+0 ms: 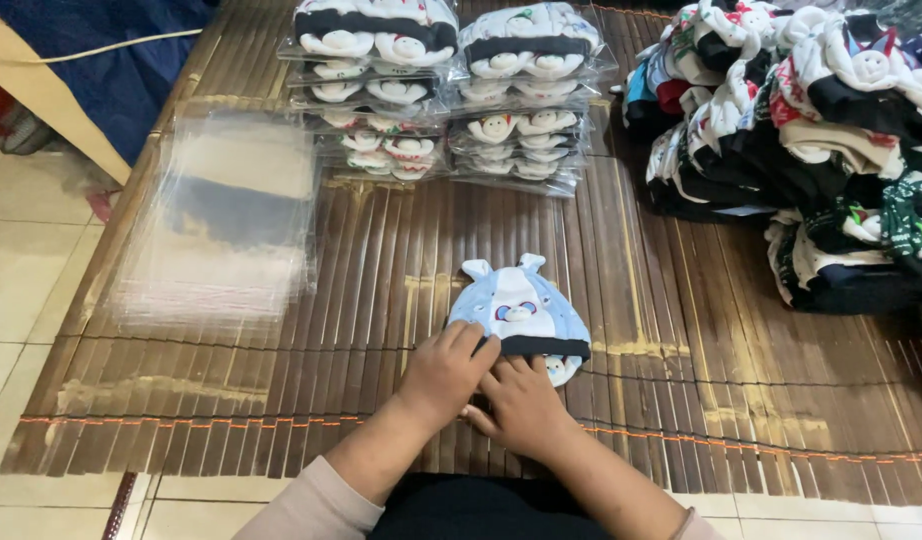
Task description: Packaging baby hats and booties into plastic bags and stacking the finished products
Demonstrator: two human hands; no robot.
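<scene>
Pale blue and white, a small baby hat [521,310] with two ear-like tips and a black band lies flat on the brown bamboo mat [381,300], close to the mat's near edge and about midway along it. Both of the person's hands press on the hat's near end. The left hand [446,370] lies flat with its fingers spread over the hat's near left corner, touching the fabric and not clenched around it. The right hand [521,405] lies just beside it, the two hands touching, with its fingertips at the black band; whether it pinches the cloth or only rests on it cannot be told.

Left of the hat on the mat, well apart from it, sits a stack of clear plastic bags [226,215], reaching the mat's left edge. Beyond the hat, toward the far edge of the mat, stand two piles of bagged hats [451,90], side by side. Right of the hat, well apart, a loose heap of unbagged hats [801,140] in many colours fills the mat's far right part. Past the mat's left edge is pale tiled floor [21,260], and at the far left corner a blue cloth [111,70] hangs.
</scene>
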